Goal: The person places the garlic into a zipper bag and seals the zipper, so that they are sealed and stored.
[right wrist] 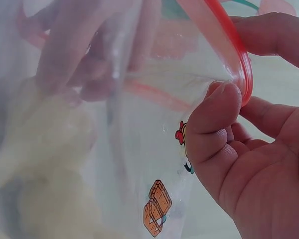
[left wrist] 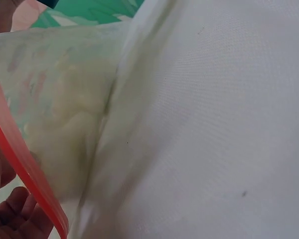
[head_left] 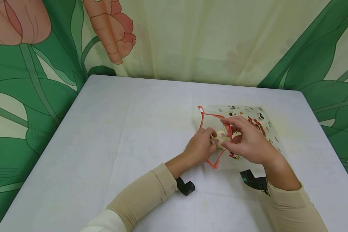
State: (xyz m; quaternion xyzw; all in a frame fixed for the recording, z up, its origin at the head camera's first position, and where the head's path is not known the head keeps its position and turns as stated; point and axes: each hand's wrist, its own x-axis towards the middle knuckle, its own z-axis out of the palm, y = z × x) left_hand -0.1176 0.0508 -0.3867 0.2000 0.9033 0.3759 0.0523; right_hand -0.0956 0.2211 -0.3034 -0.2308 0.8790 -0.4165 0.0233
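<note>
A clear zip bag (head_left: 202, 120) with a red-edged mouth and printed cartoon figures lies on the table, its mouth held apart toward the left. Inside the mouth is a cream-coloured soft thing (head_left: 221, 135) with pinkish patches; its kind is unclear. My left hand (head_left: 199, 146) reaches into the mouth, its curled fingers on the cream thing. Through the cloudy plastic in the right wrist view, the left fingers (right wrist: 65, 50) appear against it. Between thumb and fingers, my right hand (head_left: 246, 140) pinches the bag's red edge (right wrist: 244, 74). The left wrist view shows the cream bulk (left wrist: 74, 129) blurred behind plastic.
A white cloth covers the table (head_left: 127, 129). Behind it hangs a curtain (head_left: 191, 42) with large printed flowers and green leaves. Dark wrist-worn devices (head_left: 186, 187) sit at both sleeve cuffs, near the table surface.
</note>
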